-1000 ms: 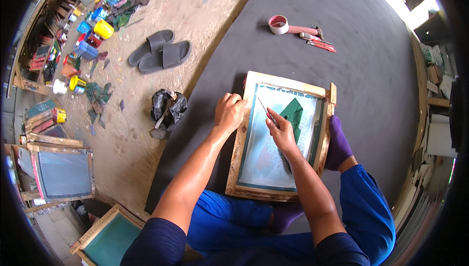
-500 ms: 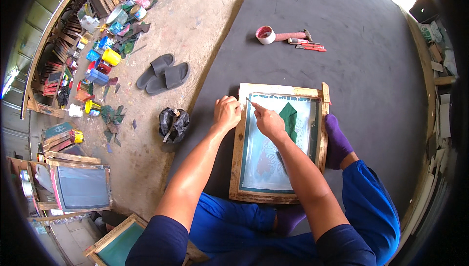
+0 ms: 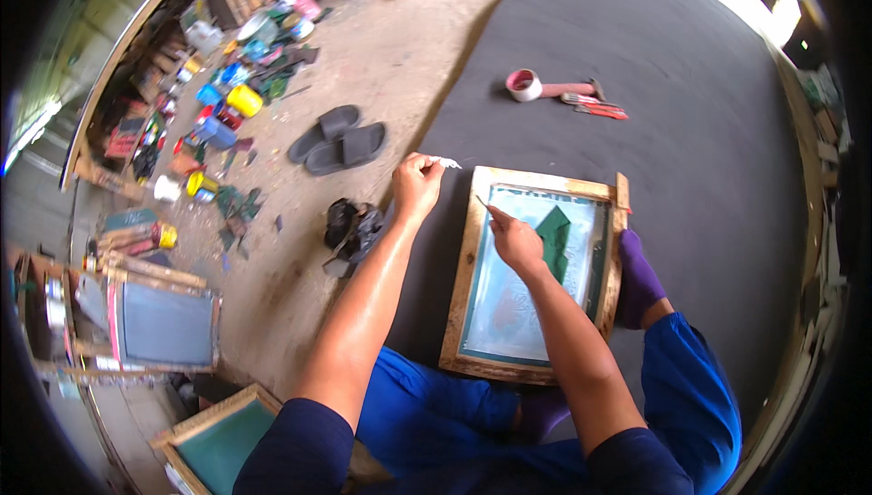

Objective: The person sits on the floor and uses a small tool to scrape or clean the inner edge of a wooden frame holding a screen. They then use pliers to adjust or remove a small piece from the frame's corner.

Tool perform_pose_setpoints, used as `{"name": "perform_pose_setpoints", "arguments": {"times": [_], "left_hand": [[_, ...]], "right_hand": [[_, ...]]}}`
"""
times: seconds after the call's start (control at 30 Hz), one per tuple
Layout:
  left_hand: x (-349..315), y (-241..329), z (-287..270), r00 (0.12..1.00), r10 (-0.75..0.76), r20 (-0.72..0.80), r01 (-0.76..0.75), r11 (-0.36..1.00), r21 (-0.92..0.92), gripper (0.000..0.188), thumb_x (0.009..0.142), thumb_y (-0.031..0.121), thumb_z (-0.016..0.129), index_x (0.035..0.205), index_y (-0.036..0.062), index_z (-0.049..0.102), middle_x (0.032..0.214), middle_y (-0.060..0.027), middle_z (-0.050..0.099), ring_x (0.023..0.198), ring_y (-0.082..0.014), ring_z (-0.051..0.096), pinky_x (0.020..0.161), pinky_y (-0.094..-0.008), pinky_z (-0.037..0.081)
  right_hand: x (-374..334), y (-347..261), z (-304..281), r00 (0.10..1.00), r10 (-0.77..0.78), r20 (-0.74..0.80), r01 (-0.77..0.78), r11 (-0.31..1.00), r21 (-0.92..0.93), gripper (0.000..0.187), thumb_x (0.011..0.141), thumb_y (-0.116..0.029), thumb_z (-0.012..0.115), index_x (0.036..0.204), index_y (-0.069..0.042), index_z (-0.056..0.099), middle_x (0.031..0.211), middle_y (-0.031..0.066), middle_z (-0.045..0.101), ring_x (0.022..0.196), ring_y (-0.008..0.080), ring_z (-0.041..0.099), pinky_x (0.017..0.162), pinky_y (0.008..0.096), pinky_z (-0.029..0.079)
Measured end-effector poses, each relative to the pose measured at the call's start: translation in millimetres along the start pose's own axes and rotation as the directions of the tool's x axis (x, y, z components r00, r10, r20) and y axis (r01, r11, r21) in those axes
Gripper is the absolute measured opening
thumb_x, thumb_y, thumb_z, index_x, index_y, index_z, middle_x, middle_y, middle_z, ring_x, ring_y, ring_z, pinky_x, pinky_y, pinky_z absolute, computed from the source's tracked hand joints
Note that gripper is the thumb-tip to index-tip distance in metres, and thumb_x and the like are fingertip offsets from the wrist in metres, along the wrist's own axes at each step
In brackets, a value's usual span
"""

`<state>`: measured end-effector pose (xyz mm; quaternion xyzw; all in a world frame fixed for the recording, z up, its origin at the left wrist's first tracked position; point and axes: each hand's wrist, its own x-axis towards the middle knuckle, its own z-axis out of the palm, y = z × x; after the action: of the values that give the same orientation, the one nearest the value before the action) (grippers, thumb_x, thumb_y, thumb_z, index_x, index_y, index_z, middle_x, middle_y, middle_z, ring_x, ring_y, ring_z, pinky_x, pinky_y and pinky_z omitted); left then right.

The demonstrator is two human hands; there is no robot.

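Note:
In front of me, a wooden screen-printing frame with pale, blue-bordered mesh lies between my legs. My left hand is just off the frame's upper left corner, fingers pinched on a frayed white strip. My right hand hovers over the mesh, closed around a thin, dark, pointed tool. The tool's tip is near the inner edge of the left rail; whether it touches, I cannot tell. A folded-looking green piece lies on the mesh beside my right hand.
A dark sheet covers the work surface. On it lie a tape roll, a hammer and red cutters. Black slippers, a black plastic bag and paint containers are at the left. My purple-socked foot touches the frame's right side.
My left hand has moved up and away from the frame's left rail, and the white strip now shows in its fingers. The whole view has shifted slightly.

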<state>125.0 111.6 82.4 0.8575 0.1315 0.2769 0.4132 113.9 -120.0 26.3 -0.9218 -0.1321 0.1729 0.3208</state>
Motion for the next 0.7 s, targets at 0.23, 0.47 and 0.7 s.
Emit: {"name": "perform_pose_setpoints", "arguments": {"times": [0.23, 0.47, 0.7], "left_hand": [[-50.5, -77.4, -119.9, 0.961, -0.069, -0.269, 0.103, 0.988, 0.114, 0.017, 0.085, 0.013, 0.082, 0.087, -0.0031, 0.077, 0.081, -0.016, 0.073, 0.073, -0.0292, 0.073, 0.068, -0.0389, 0.055], [-79.1, -116.5, -162.9, 0.922, -0.33, -0.202, 0.386, 0.768, 0.51, 0.021, 0.085, 0.026, 0.082, 0.095, 0.0076, 0.083, 0.095, -0.0179, 0.078, 0.09, -0.0375, 0.076, 0.082, -0.045, 0.059], [-77.3, -112.7, -149.4, 0.844, -0.533, 0.06, 0.32, 0.59, 0.741, 0.019, 0.091, 0.025, 0.077, 0.104, 0.0123, 0.083, 0.106, -0.0183, 0.079, 0.101, -0.0369, 0.077, 0.09, -0.047, 0.062]], "right_hand": [[-19.6, -13.2, 0.1, 1.0, 0.002, -0.017, -0.001, 0.997, 0.077, 0.04, 0.105, -0.037, 0.059, 0.143, -0.03, 0.067, 0.119, 0.0194, 0.076, 0.111, 0.0434, 0.071, 0.096, 0.0533, 0.056], [-33.3, -43.3, 19.2, 0.997, -0.065, 0.037, 0.062, 0.994, 0.091, 0.04, 0.106, -0.036, 0.059, 0.144, -0.026, 0.066, 0.124, 0.0145, 0.075, 0.113, 0.0414, 0.071, 0.096, 0.0512, 0.057], [-42.6, -50.5, 12.6, 0.996, -0.083, 0.03, 0.08, 0.994, 0.077, 0.041, 0.105, -0.032, 0.06, 0.144, -0.021, 0.066, 0.126, 0.0155, 0.074, 0.116, 0.0408, 0.07, 0.097, 0.0506, 0.056]]}}
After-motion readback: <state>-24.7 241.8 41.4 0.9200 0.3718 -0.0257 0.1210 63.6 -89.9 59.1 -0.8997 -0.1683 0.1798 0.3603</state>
